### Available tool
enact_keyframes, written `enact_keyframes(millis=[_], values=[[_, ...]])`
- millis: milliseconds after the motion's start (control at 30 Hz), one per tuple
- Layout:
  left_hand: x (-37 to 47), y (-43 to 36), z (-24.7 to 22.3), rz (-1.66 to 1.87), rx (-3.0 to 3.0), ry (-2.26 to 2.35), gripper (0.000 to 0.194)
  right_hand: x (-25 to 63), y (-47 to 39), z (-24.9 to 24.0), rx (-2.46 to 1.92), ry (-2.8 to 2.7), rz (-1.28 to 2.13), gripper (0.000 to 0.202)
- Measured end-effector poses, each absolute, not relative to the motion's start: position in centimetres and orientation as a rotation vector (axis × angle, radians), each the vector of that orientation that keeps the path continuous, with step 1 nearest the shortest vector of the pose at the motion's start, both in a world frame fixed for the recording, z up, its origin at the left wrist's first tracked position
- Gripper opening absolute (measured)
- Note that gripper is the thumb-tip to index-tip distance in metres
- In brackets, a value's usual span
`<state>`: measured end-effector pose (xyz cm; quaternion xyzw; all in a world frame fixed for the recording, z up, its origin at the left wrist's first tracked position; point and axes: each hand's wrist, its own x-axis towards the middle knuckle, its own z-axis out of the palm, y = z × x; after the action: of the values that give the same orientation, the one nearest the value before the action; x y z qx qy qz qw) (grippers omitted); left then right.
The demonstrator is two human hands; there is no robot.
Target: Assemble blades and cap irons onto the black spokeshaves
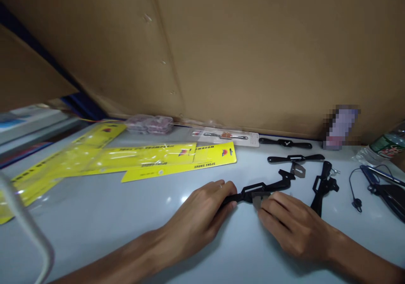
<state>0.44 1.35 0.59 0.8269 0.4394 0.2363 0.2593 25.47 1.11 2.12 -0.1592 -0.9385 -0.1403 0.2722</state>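
My left hand (205, 208) is closed round one handle of a black spokeshave (253, 188), just above the table. My right hand (291, 227) pinches a flat grey metal blade (259, 199) at the near side of the spokeshave's middle; whether it is seated there I cannot tell. Beyond the far handle lie a small black clamp piece (286, 175) and a second, slotted blade (298, 171). Further back rest two more black spokeshave bodies (296, 159). Right of my right hand is another spokeshave body (320, 191), with small silver screws (334, 171) near it.
Yellow printed cards with clear plastic (152, 157) spread over the left of the table (126, 216). A packaged spokeshave (226, 136) and plastic boxes (150, 124) stand along the cardboard wall (237, 56). At right are a bottle (384, 148), a phone-like object (341, 128) and a cord (352, 187).
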Motion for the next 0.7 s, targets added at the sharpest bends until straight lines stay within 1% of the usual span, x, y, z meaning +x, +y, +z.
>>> enact_keyframes(millis=[67,200,267,367,567,700], values=[[0.5,1.3,0.7,0.616,2.239,1.194,0.020,25.7,1.0,2.1,-0.446,-2.555,-0.376,0.039],[0.4,1.3,0.9,0.601,2.244,1.205,0.021,26.6,1.1,1.9,-0.605,-2.545,-0.469,0.023],[0.4,1.3,1.0,0.585,2.245,1.212,0.022,27.0,1.2,1.8,-0.620,-2.544,-0.549,0.018],[0.4,1.4,1.0,0.565,2.240,1.224,0.023,27.3,1.6,1.5,-0.577,-2.553,-0.608,0.016],[0.2,1.3,0.4,0.632,2.268,1.196,0.025,26.9,1.9,1.3,-0.610,-2.522,-0.589,0.015],[0.0,1.5,0.2,0.664,2.272,1.171,0.026,26.3,1.5,1.8,-0.577,-2.523,-0.602,0.021]])
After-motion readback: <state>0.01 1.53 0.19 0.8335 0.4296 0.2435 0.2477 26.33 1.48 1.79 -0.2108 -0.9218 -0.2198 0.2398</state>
